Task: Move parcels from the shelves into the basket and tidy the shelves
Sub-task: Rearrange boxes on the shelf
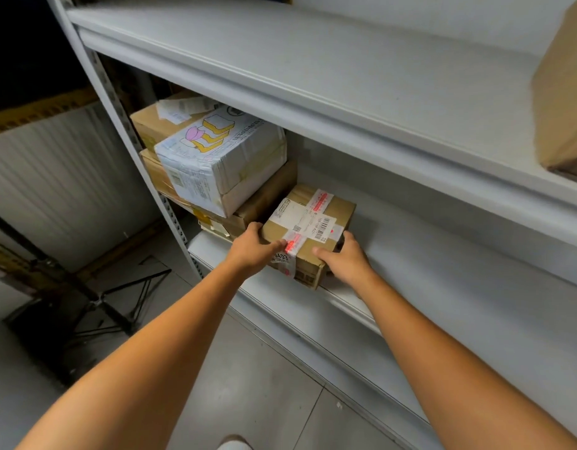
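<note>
Three parcels sit stacked at the shelf's (410, 248) left; beside them, at the front edge, the taped box (310, 228). Left hand (251, 246) and right hand (345, 259) clamp its sides, fingers wrapped round. Pick-up step, I'd say; next comes lifting clear toward a basket that's out of view.

Your left hand (253, 246) and right hand (344, 259) clasp opposite sides of a taped brown parcel (310, 230) at the front edge of the middle shelf (443, 271). At its ten o'clock, touching it, stands a stack of boxes topped by a white illustrated box (220, 157). At two o'clock, another brown box (563, 92) sits on the upper shelf (313, 60).
</note>
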Demonstrator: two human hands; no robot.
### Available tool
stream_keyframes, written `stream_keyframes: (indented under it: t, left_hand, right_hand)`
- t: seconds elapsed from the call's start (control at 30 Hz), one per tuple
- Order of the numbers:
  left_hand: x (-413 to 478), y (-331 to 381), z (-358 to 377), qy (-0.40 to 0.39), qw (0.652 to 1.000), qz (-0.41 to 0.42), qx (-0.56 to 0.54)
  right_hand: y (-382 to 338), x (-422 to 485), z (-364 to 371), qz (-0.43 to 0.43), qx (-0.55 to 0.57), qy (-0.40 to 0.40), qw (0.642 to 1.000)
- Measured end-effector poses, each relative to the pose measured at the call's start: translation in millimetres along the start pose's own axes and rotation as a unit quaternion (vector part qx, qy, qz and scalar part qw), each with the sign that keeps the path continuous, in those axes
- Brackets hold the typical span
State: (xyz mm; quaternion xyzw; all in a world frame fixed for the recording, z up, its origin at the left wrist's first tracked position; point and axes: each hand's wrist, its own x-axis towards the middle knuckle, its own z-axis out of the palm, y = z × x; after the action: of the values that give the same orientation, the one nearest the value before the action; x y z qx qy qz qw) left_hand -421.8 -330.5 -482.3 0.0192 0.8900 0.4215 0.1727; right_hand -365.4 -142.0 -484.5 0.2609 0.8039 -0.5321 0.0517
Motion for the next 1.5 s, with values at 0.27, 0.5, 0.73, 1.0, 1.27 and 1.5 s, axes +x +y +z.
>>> stream_keyframes:
  t: [0.27,0.5,0.73,1.0,1.27,1.5]
  left_hand:
    - [-38,8,-9,-0.049,0.991,-0.025,-0.124]
    - [-102,33,-20,-0.057,0.981,-0.045,-0.179]
    - [-153,45,-53,-0.064,0.977,-0.072,-0.192]
    - [-187,45,-94,-0.058,0.977,0.012,-0.203]
    - [-202,39,-111,-0.029,0.977,0.054,-0.205]
    - [-208,42,-118,-0.018,0.980,0.060,-0.189]
  right_hand:
    - [-2,-33,-16,-0.007,0.009,-0.048,0.999]
    - [-16,-82,-49,-0.021,-0.005,-0.073,0.997]
    - [-44,-141,-63,-0.011,-0.023,-0.098,0.995]
    - [-75,-177,-49,-0.006,-0.006,-0.083,0.996]
    - [-98,-180,-40,-0.013,-0.013,-0.094,0.995]
    - [-105,-179,-42,-0.022,-0.011,-0.128,0.991]
